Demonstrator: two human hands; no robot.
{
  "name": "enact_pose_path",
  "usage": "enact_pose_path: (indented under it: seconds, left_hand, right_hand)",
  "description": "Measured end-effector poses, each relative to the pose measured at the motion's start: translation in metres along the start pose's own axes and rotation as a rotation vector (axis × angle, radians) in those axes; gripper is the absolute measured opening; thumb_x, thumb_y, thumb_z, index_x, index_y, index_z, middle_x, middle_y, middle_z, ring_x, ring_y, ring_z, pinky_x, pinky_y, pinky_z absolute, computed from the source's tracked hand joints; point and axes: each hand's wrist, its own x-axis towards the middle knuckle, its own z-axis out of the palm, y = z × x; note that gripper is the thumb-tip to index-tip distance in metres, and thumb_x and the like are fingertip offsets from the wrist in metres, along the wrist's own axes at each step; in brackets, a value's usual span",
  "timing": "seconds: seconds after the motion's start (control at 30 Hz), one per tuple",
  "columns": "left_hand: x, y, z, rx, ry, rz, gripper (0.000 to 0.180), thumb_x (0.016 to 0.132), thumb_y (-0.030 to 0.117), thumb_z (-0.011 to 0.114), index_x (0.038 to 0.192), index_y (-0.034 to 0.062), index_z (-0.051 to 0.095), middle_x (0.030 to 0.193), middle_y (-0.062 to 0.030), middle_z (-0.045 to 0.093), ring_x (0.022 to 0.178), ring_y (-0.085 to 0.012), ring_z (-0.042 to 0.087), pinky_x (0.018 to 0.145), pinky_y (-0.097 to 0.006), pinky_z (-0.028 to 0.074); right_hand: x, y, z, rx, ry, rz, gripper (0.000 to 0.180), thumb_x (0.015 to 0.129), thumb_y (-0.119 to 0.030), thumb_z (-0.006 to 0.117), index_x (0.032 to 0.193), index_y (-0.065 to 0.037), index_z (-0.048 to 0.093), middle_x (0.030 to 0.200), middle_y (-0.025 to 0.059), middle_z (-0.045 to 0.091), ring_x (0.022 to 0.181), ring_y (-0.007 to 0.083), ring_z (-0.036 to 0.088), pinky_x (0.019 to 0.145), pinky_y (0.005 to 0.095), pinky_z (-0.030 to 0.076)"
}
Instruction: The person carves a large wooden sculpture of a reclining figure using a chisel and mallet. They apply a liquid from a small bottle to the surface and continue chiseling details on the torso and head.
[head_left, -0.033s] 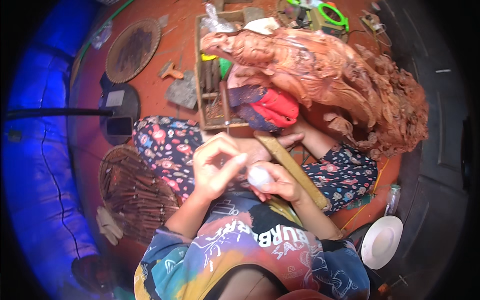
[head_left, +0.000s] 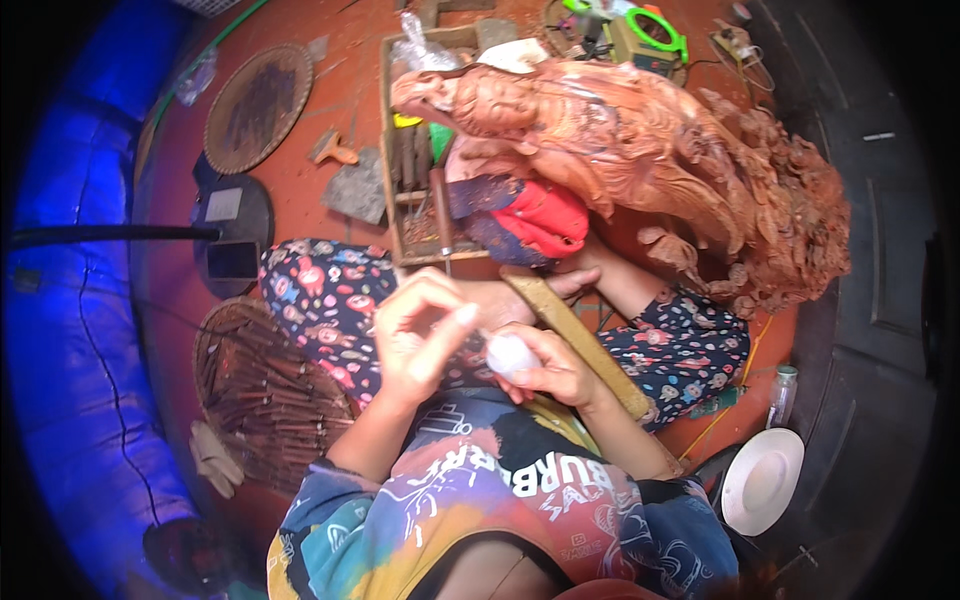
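My left hand is raised over my lap, its thumb and fingers curled together in a pinch. Whatever they grip, if anything, is too small to make out. Close beside it on the right, my right hand is closed around a small white rounded object, whose kind I cannot tell. A long yellowish bar lies slantwise over my right leg, just beyond the right hand. Past my feet, a large reddish wood carving of a robed figure lies on its side, with red and dark cloth under its head end.
A wooden box of tools stands ahead, a wooden-handled tool leaning on its edge. On the left are a basket of wooden-handled tools, a round woven tray and a grey stone block. A white plate and glass jar sit right.
The whole view has shifted slightly, so things appear a little further left. Both hands keep nearly the same pose, and the right still holds the white object.
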Motion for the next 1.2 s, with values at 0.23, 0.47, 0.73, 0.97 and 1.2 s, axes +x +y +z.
enact_pose_path:
  seconds: [0.23, 0.47, 0.73, 0.97, 1.2]
  left_hand:
    - [0.029, 0.008, -0.026, 0.124, 0.275, -0.042, 0.027, 0.095, 0.015, 0.052, 0.071, 0.0052, 0.047, 0.071, -0.0039, 0.049, 0.056, -0.0105, 0.049, 0.052, -0.021, 0.035]
    - [0.107, -0.022, -0.082, 0.231, 0.576, 0.188, 0.018, 0.098, 0.014, 0.053, 0.108, -0.0013, 0.058, 0.082, -0.0065, 0.062, 0.070, -0.0113, 0.058, 0.065, -0.022, 0.043]
    - [0.123, -0.116, -0.141, 0.093, 0.591, -0.041, 0.027, 0.099, 0.027, 0.054, 0.095, 0.0007, 0.060, 0.061, 0.0002, 0.050, 0.058, -0.0090, 0.050, 0.058, -0.023, 0.041]
    - [0.131, -0.118, -0.141, -0.069, 0.636, -0.170, 0.036, 0.099, 0.036, 0.053, 0.080, 0.0059, 0.055, 0.058, 0.0011, 0.046, 0.055, -0.0094, 0.049, 0.055, -0.022, 0.037]
    - [0.135, -0.131, -0.136, -0.095, 0.555, -0.200, 0.028, 0.097, 0.030, 0.057, 0.086, 0.0048, 0.059, 0.059, 0.0029, 0.047, 0.057, -0.0070, 0.049, 0.056, -0.020, 0.036]
  right_hand:
    - [-0.001, -0.005, -0.001, -0.070, 0.078, 0.005, 0.052, 0.086, -0.026, 0.067, 0.126, 0.002, 0.047, 0.090, 0.0084, 0.062, 0.075, 0.0142, 0.063, 0.063, 0.0248, 0.050]
    - [-0.002, -0.013, -0.003, -0.228, 0.369, -0.214, 0.054, 0.079, -0.011, 0.076, 0.124, -0.001, 0.047, 0.109, 0.0093, 0.061, 0.101, 0.0125, 0.059, 0.084, 0.0263, 0.046]
    - [-0.031, -0.075, -0.027, -0.077, 0.678, -0.687, 0.067, 0.080, -0.044, 0.075, 0.120, 0.002, 0.046, 0.100, 0.0114, 0.053, 0.065, 0.0134, 0.057, 0.056, 0.0220, 0.046]
    - [-0.032, -0.122, -0.050, -0.263, 0.681, -0.604, 0.057, 0.078, -0.018, 0.077, 0.118, -0.004, 0.039, 0.096, 0.0144, 0.058, 0.087, 0.0223, 0.063, 0.073, 0.0290, 0.054]
    - [0.022, -0.059, -0.023, -0.218, 0.671, -0.323, 0.046, 0.084, 0.001, 0.066, 0.127, 0.004, 0.048, 0.106, 0.0120, 0.064, 0.102, 0.0186, 0.063, 0.081, 0.0294, 0.054]
